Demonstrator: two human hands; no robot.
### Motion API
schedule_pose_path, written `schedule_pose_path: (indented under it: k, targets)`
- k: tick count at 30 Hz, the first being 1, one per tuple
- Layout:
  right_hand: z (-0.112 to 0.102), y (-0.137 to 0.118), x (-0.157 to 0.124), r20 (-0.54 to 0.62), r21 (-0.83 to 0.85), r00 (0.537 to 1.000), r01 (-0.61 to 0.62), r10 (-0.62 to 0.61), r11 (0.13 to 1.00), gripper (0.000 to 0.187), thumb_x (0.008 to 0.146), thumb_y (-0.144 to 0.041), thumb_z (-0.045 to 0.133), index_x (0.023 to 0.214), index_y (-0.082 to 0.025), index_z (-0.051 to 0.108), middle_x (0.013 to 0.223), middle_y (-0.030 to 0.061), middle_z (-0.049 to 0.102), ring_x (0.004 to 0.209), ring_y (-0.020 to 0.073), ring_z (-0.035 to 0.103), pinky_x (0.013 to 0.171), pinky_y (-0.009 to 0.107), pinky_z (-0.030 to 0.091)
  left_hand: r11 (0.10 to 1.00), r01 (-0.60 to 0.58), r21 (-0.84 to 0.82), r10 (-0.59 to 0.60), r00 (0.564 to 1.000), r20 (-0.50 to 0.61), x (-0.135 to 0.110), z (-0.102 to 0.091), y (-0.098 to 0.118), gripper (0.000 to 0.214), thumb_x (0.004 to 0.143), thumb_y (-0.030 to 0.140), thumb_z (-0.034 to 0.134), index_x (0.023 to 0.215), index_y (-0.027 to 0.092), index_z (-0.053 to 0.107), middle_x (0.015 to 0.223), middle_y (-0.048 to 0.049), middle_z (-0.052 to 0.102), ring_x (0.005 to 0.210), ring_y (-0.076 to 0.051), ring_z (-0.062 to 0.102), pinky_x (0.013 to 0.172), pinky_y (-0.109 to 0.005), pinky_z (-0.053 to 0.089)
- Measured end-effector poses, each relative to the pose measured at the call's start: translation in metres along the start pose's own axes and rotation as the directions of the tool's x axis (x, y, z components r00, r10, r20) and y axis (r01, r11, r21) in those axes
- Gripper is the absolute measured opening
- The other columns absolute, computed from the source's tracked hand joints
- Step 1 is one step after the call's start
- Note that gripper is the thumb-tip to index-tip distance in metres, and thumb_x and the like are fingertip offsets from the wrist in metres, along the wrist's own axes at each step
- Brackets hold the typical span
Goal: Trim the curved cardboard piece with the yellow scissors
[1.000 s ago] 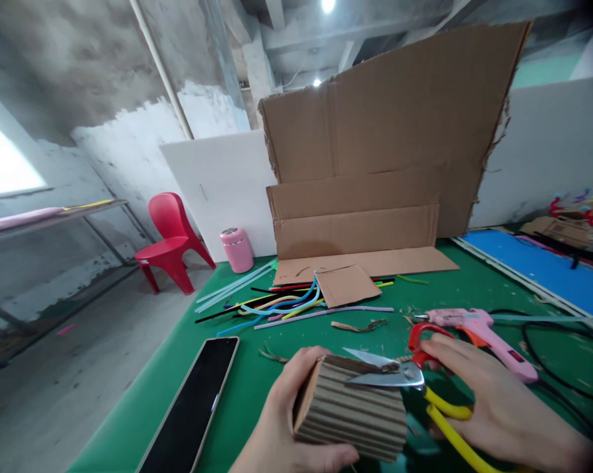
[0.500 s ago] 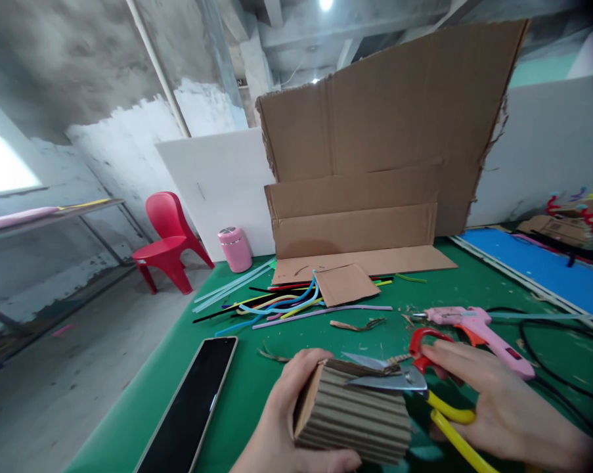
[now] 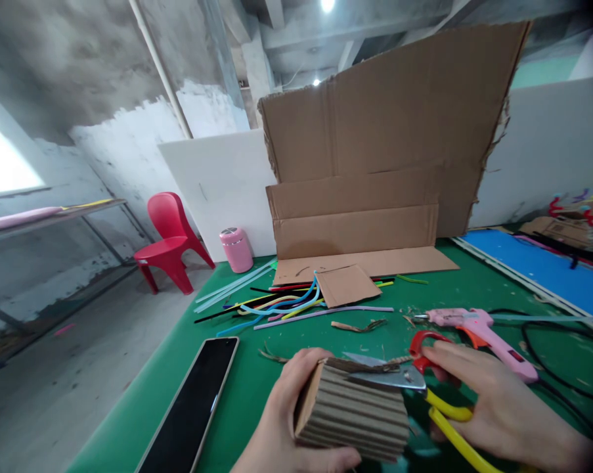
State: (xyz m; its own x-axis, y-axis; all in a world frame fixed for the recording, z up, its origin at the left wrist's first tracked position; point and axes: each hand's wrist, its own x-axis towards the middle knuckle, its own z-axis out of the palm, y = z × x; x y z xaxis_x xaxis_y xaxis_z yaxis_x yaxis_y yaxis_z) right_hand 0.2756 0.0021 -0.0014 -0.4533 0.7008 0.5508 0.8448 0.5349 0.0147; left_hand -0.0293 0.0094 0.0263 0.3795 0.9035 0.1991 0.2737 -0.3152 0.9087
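Toward the near edge of the green worktop (image 3: 129, 407), which itself falls outside my view, I find a corrugated cardboard block (image 3: 355, 414) in the grasp of the left hand (image 3: 286, 420). The left fingers are curled partway round it, bent over its far upper side, with the thumb along the near side; the grip is closed on the block. Whether its underside touches the worktop I cannot tell.

To its right, the right hand (image 3: 493, 404) has hold of scissors (image 3: 409, 378) with one red and one yellow handle. Its fingers are bent about the red handle, the yellow one lying lower against the hand; the handles stand apart. I record the blades as parted slightly, pointing left, at the block's upper edge, with a frayed cardboard strip (image 3: 375, 368) along them.

Along the left edge lies a dark-screened phone (image 3: 190, 407). Near the far left corner stands a pink canister (image 3: 236, 251). A large cardboard sheet (image 3: 399, 125) stands by the far edge; before it I note loose coloured stems (image 3: 276, 305), partly under a small cardboard square (image 3: 349, 286). On the right-hand side, just beyond the right hand, a pink glue gun (image 3: 478, 323) lies with its nozzle toward the left edge.
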Motion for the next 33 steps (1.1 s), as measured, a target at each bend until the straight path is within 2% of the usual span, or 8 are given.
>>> schedule_pose_path:
  k: [10, 17, 22, 25, 27, 29, 31, 33]
  targets:
    - [-0.001, -0.001, 0.001, -0.055, -0.039, 0.998, -0.035, 0.033, 0.999, 0.068, 0.056, -0.048, 0.075, 0.112, -0.012, 0.061, 0.111, 0.0191, 0.066, 0.096, 0.0344, 0.066, 0.074, 0.041, 0.060, 1.000, 0.025, -0.012, -0.024, 0.998, 0.064, -0.001, 0.003, -0.002, 0.082, 0.054, 0.050, 0.082, 0.126, 0.024, 0.052, 0.126, -0.0130, 0.056, 0.117, -0.036, 0.053, 0.103, -0.050, 0.038]
    - [0.001, -0.002, -0.001, 0.069, -0.023, 0.996, -0.059, 0.061, 0.998, 0.068, 0.054, -0.045, 0.077, 0.113, -0.013, 0.063, 0.110, 0.0174, 0.068, 0.096, 0.0317, 0.067, 0.077, 0.037, 0.058, 0.995, 0.093, -0.046, -0.089, 0.991, 0.096, -0.003, -0.001, -0.006, 0.083, 0.055, 0.052, 0.082, 0.129, 0.027, 0.050, 0.130, -0.0113, 0.055, 0.120, -0.036, 0.052, 0.106, -0.050, 0.036]
    - [-0.002, -0.005, 0.003, 0.005, -0.058, 0.999, -0.037, 0.038, 0.998, 0.053, 0.061, -0.042, 0.069, 0.105, -0.014, 0.066, 0.103, 0.0149, 0.070, 0.089, 0.0289, 0.069, 0.073, 0.035, 0.060, 0.990, -0.009, 0.144, 0.006, 1.000, 0.019, -0.005, -0.003, -0.014, 0.085, 0.059, 0.051, 0.080, 0.135, 0.035, 0.044, 0.142, -0.0084, 0.044, 0.137, -0.039, 0.031, 0.111, -0.055, 0.028]
    - [-0.004, -0.006, 0.008, -0.051, -0.092, 0.998, -0.049, 0.044, 0.995, 0.048, 0.063, -0.040, 0.065, 0.103, -0.012, 0.064, 0.099, 0.0161, 0.071, 0.086, 0.0301, 0.070, 0.070, 0.038, 0.061, 0.961, -0.061, 0.271, 0.078, 0.996, -0.052, -0.003, -0.004, -0.006, 0.091, 0.064, 0.053, 0.077, 0.142, 0.041, 0.030, 0.148, -0.0062, 0.037, 0.139, -0.036, 0.030, 0.109, -0.053, 0.033]
    - [-0.006, -0.006, 0.010, -0.067, -0.096, 0.996, -0.057, 0.051, 0.994, 0.047, 0.064, -0.039, 0.063, 0.103, -0.012, 0.063, 0.099, 0.0165, 0.071, 0.086, 0.0306, 0.070, 0.069, 0.040, 0.061, 0.921, -0.177, 0.347, 0.225, 0.969, -0.105, -0.001, -0.002, 0.006, 0.093, 0.065, 0.059, 0.073, 0.143, 0.038, 0.028, 0.146, -0.0080, 0.037, 0.136, -0.036, 0.034, 0.106, -0.053, 0.037]
    - [-0.008, -0.008, 0.013, -0.072, -0.073, 0.996, -0.053, 0.048, 0.996, 0.045, 0.065, -0.037, 0.062, 0.103, -0.013, 0.061, 0.099, 0.0153, 0.071, 0.085, 0.0297, 0.070, 0.069, 0.040, 0.061, 0.811, -0.301, 0.501, 0.401, 0.910, -0.102, 0.005, 0.003, 0.022, 0.078, 0.071, 0.054, 0.070, 0.139, 0.032, 0.037, 0.141, -0.0105, 0.042, 0.132, -0.036, 0.037, 0.106, -0.052, 0.035]
    - [-0.011, -0.011, 0.016, -0.085, -0.041, 0.996, -0.038, 0.034, 0.998, 0.044, 0.065, -0.036, 0.062, 0.103, -0.015, 0.060, 0.097, 0.0136, 0.072, 0.083, 0.0280, 0.070, 0.068, 0.037, 0.061, 0.673, -0.348, 0.652, 0.495, 0.868, -0.047, 0.013, 0.010, 0.041, 0.051, 0.076, 0.039, 0.070, 0.123, 0.029, 0.052, 0.132, -0.0099, 0.051, 0.128, -0.035, 0.040, 0.107, -0.052, 0.030]
    - [-0.014, -0.015, 0.017, -0.107, -0.013, 0.994, -0.016, 0.014, 1.000, 0.043, 0.064, -0.035, 0.061, 0.102, -0.017, 0.058, 0.095, 0.0130, 0.072, 0.080, 0.0267, 0.071, 0.065, 0.035, 0.061, 0.525, -0.442, 0.727, 0.556, 0.825, 0.100, 0.024, 0.017, 0.060, 0.029, 0.083, 0.032, 0.061, 0.111, 0.025, 0.061, 0.121, -0.0099, 0.059, 0.122, -0.033, 0.045, 0.107, -0.054, 0.027]
